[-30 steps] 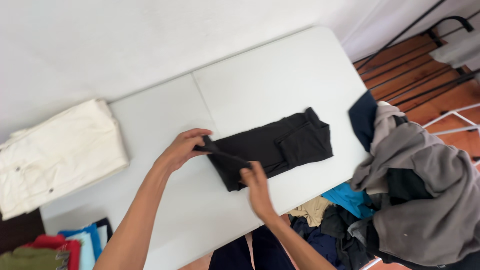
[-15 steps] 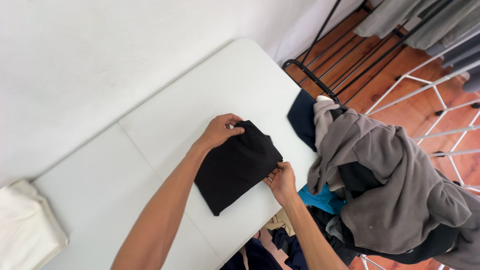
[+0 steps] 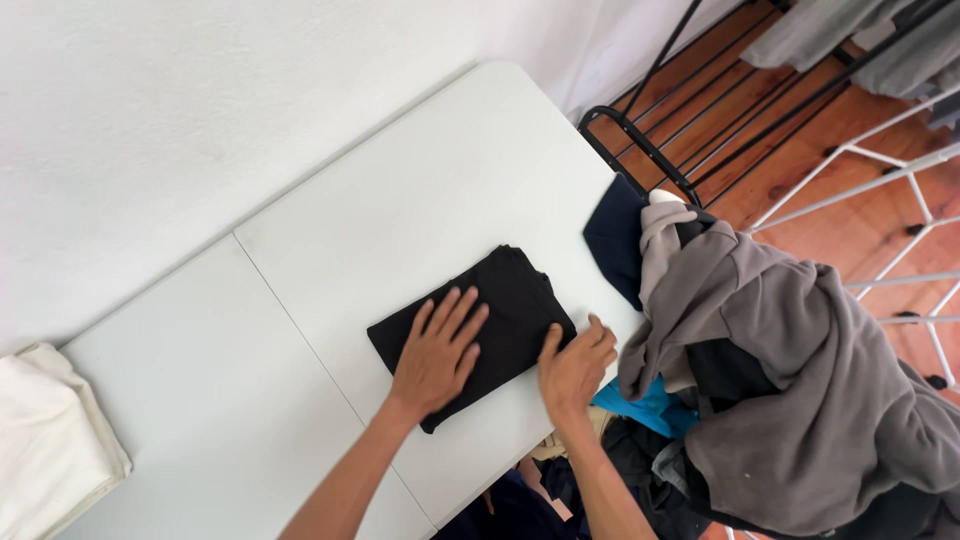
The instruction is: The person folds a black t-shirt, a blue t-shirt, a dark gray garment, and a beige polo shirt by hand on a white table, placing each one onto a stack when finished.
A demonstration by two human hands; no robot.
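On white table [image 3: 400, 200]: your left hand [image 3: 437, 352] flat, open, pressing folded black garment [image 3: 510, 300]; right hand [image 3: 575, 365] open at its edge. Risk: fold springs apart on release; grey heap [image 3: 800, 380] close, could snag.

Both bare forearms enter from about six o'clock and run up toward twelve, the left one angled a little toward one o'clock. The left hand [image 3: 437, 355] lies flat, palm down, its fingers spread and pointing toward one o'clock, the thumb drawn in along the side. The right hand [image 3: 575, 365] sits just beside it at three o'clock, also palm down but more cupped, its fingers bent and bunched together, the thumb stretched up toward twelve. The two hands are near each other without touching, and both wrists are almost straight.
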